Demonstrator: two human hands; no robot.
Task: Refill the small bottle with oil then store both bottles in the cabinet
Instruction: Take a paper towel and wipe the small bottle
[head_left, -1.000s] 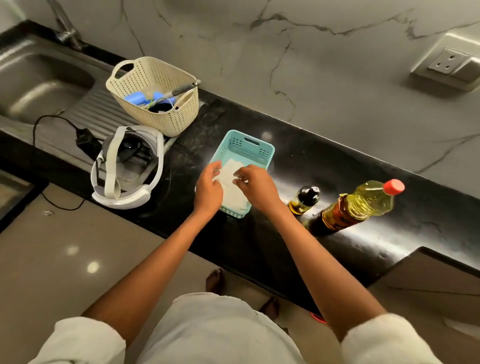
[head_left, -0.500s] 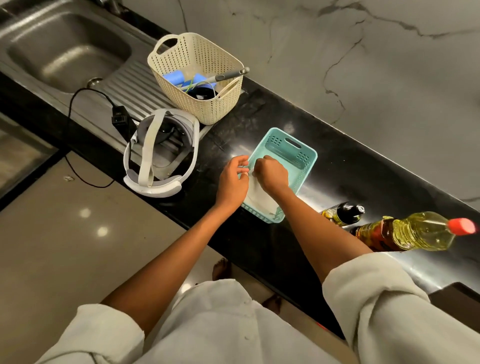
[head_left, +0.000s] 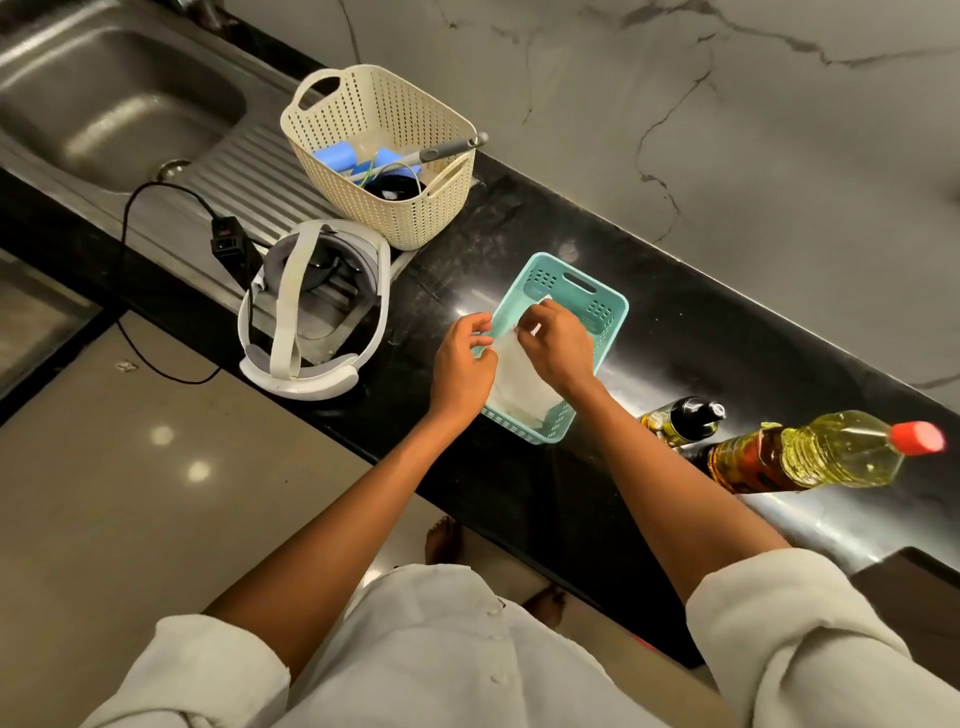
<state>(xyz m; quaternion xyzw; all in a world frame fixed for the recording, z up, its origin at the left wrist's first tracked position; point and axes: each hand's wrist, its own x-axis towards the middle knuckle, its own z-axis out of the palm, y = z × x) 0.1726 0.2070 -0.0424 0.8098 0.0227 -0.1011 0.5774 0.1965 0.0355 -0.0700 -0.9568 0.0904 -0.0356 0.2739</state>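
Two bottles, both on the black counter (head_left: 675, 332) right of the teal basket (head_left: 587, 275), neither touched. Large oil bottle (head_left: 821, 457): long axis runs left-right in frame, red cap (head_left: 919, 437) at the right end. Small bottle (head_left: 683, 418) just left of it, dark cap pointing the same way. Hands close together over the one teal basket: right hand (head_left: 558, 343) pinches the white sheet (head_left: 519, 384) inside; left hand (head_left: 462, 364) has fingers curled at the sheet's edge, can't tell if it grips. One cream basket (head_left: 395, 208) and one headset (head_left: 311, 379) further left.

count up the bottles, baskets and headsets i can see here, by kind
bottles: 2 (small bottle, large oil bottle)
baskets: 2 (cream basket, teal basket holding white tissue)
headsets: 1 (white headset)
total: 5
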